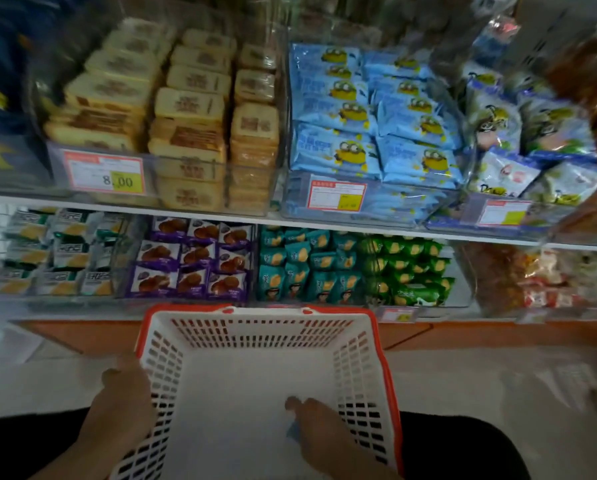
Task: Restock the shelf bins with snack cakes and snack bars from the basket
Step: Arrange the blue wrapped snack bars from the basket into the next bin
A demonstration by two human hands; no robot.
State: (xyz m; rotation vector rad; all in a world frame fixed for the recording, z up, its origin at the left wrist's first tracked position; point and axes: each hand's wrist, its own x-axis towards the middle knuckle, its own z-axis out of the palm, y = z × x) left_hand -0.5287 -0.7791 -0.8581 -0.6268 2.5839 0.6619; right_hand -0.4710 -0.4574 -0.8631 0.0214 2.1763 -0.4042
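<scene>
A white basket (255,337) with a red rim sits in front of me, below the shelves, and its floor looks bare. My left hand (124,400) grips the basket's left wall from outside, fingers curled over the rim. My right hand (319,431) is inside the basket near the floor. A small bluish patch (292,429) shows under its fingers, too blurred to tell what it is or whether it is held. The shelf bins above hold yellow snack cakes (189,109), blue cartoon packets (369,112), purple packets (193,258), teal packets (307,265) and green packets (408,268).
A grey-green packet bin (58,251) stands at the lower left and a bin of reddish snacks (518,275) at the lower right. Price tags (105,173) hang on the bin fronts. An orange base strip (463,332) runs under the lower shelf, above pale floor tiles.
</scene>
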